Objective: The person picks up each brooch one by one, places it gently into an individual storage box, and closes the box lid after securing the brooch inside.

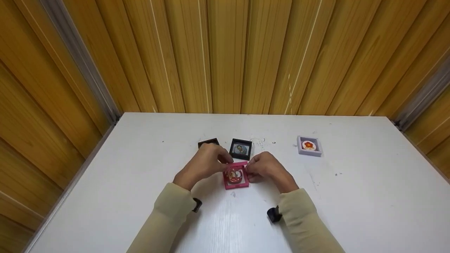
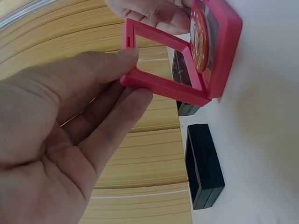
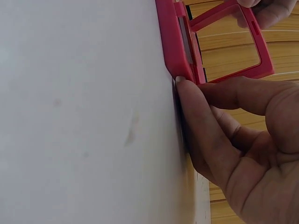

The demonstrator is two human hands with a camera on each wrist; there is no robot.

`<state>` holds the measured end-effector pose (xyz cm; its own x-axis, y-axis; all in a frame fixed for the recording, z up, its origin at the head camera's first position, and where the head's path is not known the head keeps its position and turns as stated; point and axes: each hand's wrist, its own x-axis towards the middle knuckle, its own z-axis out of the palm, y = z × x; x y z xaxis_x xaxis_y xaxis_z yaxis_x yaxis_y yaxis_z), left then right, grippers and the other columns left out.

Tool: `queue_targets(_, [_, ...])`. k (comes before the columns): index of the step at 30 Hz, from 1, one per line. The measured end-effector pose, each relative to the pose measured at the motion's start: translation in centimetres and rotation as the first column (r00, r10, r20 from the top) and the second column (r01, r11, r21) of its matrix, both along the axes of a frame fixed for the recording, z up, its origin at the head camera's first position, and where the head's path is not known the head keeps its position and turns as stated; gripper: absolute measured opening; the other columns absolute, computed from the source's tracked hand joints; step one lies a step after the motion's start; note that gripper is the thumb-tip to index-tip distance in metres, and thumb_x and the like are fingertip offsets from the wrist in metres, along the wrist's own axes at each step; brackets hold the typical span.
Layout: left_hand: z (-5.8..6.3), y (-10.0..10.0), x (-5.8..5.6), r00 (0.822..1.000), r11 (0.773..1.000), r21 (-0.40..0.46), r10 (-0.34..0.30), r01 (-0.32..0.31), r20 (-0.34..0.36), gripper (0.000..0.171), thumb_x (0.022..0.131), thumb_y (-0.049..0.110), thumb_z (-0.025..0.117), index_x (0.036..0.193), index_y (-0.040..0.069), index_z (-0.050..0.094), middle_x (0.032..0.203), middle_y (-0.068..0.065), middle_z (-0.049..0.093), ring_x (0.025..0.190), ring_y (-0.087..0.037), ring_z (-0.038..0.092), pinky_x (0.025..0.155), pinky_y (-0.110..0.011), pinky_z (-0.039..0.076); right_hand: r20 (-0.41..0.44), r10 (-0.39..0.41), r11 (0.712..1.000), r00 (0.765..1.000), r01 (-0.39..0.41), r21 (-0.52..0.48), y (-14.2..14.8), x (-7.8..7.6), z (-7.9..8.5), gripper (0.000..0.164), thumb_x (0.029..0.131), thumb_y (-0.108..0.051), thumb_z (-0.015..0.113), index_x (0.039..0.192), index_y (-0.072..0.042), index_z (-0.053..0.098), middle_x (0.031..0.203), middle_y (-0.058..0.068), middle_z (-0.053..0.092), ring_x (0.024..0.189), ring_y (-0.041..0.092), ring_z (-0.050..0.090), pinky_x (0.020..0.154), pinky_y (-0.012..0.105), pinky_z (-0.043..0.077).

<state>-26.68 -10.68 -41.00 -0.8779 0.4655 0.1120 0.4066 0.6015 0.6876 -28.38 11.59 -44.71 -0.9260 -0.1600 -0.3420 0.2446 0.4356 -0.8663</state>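
Observation:
A pink square display case (image 1: 237,186) stands unfolded on the table, with one windowed half raised from the other. A round red badge with a printed picture (image 2: 199,39) lies in the lower half. My left hand (image 1: 210,160) pinches the raised half (image 2: 163,92) at its free edge between thumb and fingers. Low at the case's right side, my right hand (image 1: 265,167) grips the lower half (image 3: 174,42) near its corner, thumb and forefinger against it.
Just behind the case sits a black display case (image 1: 247,154) holding a round badge. Another black case (image 1: 208,142) is partly covered by my left hand. A pale lilac case (image 1: 309,153) with a flower badge stands to the right. Wooden-look panels (image 1: 225,56) rise behind the white table (image 1: 116,196).

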Motion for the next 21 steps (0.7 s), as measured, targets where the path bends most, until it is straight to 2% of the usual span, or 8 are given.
queue_targets(7, [-0.16,0.06,0.14,0.995,0.998,-0.005,-0.064,0.064,-0.073,0.014,0.086,-0.005,0.086,0.098,0.002,0.084,0.092,-0.005,0.079,0.083,-0.015,0.07,0.076,-0.029,0.06,0.004,-0.005,1.0,1.0,0.005,-0.019,-0.05,0.08,-0.1,0.007,0.092,0.009,0.068,0.097,0.011,0.072,0.076,0.013,0.072,0.062,0.015,0.069,0.063,0.029,0.062])
queue_targets(13, [-0.26,0.37,0.34,0.995,0.997,-0.032,-0.069,0.067,-0.068,0.016,0.084,-0.004,0.088,0.096,0.004,0.084,0.09,-0.003,0.078,0.082,-0.014,0.069,0.075,-0.027,0.059,0.005,-0.011,1.0,1.0,0.011,-0.013,-0.05,0.04,-0.06,0.008,0.092,0.009,0.067,0.098,0.011,0.072,0.076,0.013,0.071,0.063,0.016,0.069,0.064,0.028,0.062])
queue_targets(21, [-0.37,0.61,0.63,0.99,0.995,-0.056,-0.091,0.085,-0.105,0.016,0.082,-0.004,0.09,0.094,0.006,0.083,0.088,-0.001,0.077,0.08,-0.012,0.068,0.075,-0.027,0.057,-0.004,-0.007,1.0,1.0,0.007,-0.007,-0.08,-0.03,-0.11,0.009,0.093,0.01,0.064,0.097,0.011,0.073,0.075,0.013,0.071,0.062,0.016,0.069,0.063,0.029,0.062])
